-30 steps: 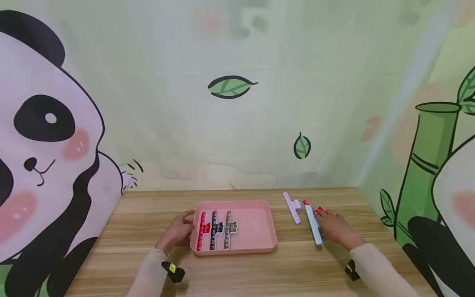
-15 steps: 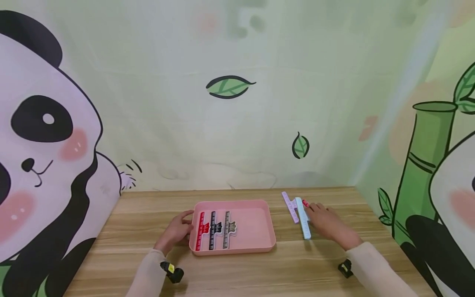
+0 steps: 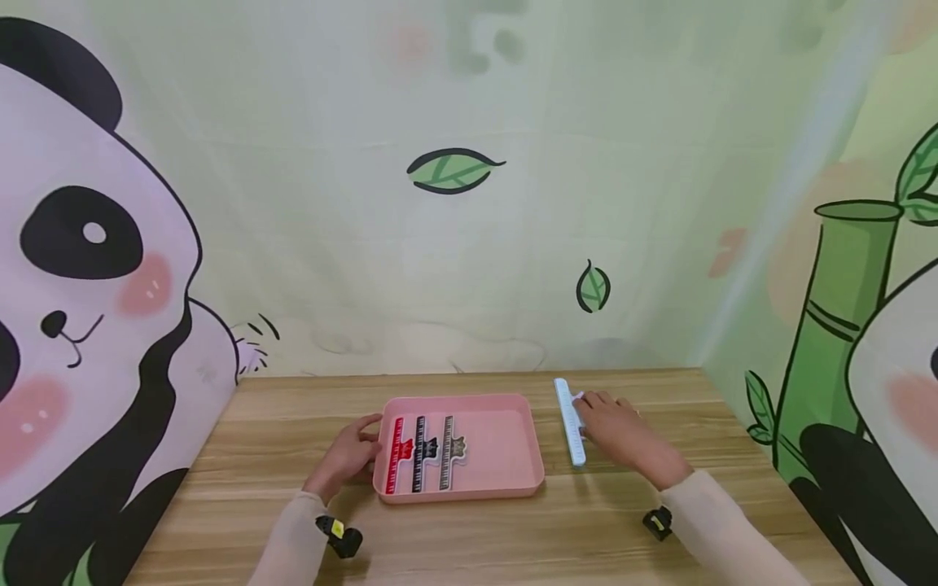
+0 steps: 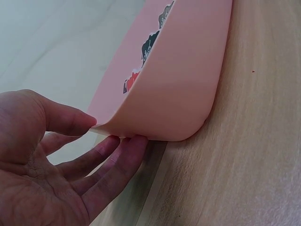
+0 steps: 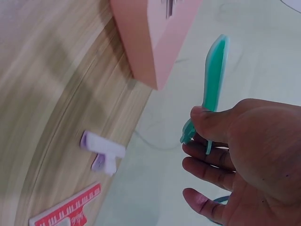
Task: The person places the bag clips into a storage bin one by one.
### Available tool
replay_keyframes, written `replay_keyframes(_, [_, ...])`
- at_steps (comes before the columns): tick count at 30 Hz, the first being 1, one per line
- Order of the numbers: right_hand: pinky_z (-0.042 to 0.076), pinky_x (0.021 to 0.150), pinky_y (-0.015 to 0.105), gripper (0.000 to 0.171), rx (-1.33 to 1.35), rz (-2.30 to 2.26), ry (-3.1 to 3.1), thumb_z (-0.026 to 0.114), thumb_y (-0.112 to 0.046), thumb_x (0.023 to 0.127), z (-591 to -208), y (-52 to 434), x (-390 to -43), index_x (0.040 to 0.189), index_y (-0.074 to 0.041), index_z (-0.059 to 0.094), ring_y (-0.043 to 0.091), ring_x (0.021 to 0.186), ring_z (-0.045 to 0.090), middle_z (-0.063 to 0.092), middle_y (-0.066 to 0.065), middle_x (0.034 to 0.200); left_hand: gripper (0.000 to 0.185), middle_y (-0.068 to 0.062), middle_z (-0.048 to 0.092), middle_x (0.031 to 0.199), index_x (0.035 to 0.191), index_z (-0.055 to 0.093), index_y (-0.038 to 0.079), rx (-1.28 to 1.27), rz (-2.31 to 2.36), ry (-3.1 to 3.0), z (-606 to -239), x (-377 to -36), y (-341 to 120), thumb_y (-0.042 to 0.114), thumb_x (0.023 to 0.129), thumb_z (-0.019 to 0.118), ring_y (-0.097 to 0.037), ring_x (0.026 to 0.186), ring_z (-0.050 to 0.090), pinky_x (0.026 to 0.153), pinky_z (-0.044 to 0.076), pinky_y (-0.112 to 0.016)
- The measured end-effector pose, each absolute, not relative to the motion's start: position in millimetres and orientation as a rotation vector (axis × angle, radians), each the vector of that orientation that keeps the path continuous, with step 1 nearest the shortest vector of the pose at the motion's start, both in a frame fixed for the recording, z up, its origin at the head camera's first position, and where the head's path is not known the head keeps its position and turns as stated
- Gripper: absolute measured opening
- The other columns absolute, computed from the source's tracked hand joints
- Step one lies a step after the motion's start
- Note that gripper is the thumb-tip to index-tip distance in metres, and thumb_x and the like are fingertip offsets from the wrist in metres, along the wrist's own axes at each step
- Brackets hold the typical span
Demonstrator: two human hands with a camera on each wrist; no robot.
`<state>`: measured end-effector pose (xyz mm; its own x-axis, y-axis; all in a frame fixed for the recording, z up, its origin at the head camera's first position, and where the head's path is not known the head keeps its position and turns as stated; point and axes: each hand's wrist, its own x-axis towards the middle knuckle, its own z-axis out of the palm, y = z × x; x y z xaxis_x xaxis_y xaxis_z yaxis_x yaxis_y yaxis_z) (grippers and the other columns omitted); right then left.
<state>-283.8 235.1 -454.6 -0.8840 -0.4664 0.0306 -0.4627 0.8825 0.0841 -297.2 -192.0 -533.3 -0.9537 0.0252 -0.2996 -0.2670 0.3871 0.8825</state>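
My right hand (image 3: 623, 427) holds a light-blue clip (image 3: 570, 423), its long bar turned upright beside the tray's right side. In the right wrist view thumb and fingers pinch its small handle, and its teal inside (image 5: 215, 75) shows. My left hand (image 3: 346, 457) grips the left edge of a pink tray (image 3: 506, 448), thumb at the rim and fingertips against the outer wall (image 4: 174, 89). Inside the tray lie a red clip (image 3: 394, 456), a black clip (image 3: 420, 454) and a grey clip (image 3: 447, 452), side by side with piano-key patterns.
On the wooden table (image 3: 476, 545), a purple clip (image 5: 104, 145) and another red clip (image 5: 66, 205) lie near the right hand; both are hidden in the head view. Behind the table hangs a cloth (image 3: 352, 244) printed with pandas and leaves.
My right hand has moved left toward the tray with the light-blue clip, passing over the purple clip. The left hand stays on the tray's edge, and the clips in the tray have not moved.
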Motion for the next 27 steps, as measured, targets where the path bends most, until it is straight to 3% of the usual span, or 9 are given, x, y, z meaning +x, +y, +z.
replay_keyframes(11, [0.044,0.102,0.060,0.051,0.778,-0.027,-2.992,0.060,-0.022,0.096,-458.1,201.8,-291.8,0.138,0.004,0.048,0.040,0.131,0.047,0.051,0.023,0.139,0.061,-0.030,0.047,0.140,0.152,0.033,0.013,-0.203,1.600,2.383,-535.9,-296.1,-194.1,0.005,0.094,0.051,-0.026,0.095,0.065,0.072,0.060,-0.041])
replay_keyframes(17, [0.041,0.108,0.055,0.047,0.780,0.013,-3.016,0.059,-0.024,0.097,-458.5,184.5,-293.0,0.138,-0.002,0.051,0.035,0.134,0.046,0.054,0.016,0.137,0.062,-0.030,0.046,0.140,0.153,0.032,0.013,-0.208,1.599,2.373,-535.2,-295.0,-194.0,0.006,0.094,0.052,-0.026,0.094,0.064,0.072,0.060,-0.040])
replay_keyframes(27, [0.044,0.105,0.049,0.051,0.882,0.017,-2.916,0.063,-0.024,0.095,-469.3,159.5,-291.4,0.137,0.003,0.050,0.033,0.123,0.052,0.057,0.017,0.129,0.061,-0.029,0.046,0.140,0.153,0.032,0.014,-0.206,1.615,2.365,-535.4,-297.5,-194.8,0.006,0.096,0.051,-0.026,0.094,0.065,0.071,0.060,-0.041])
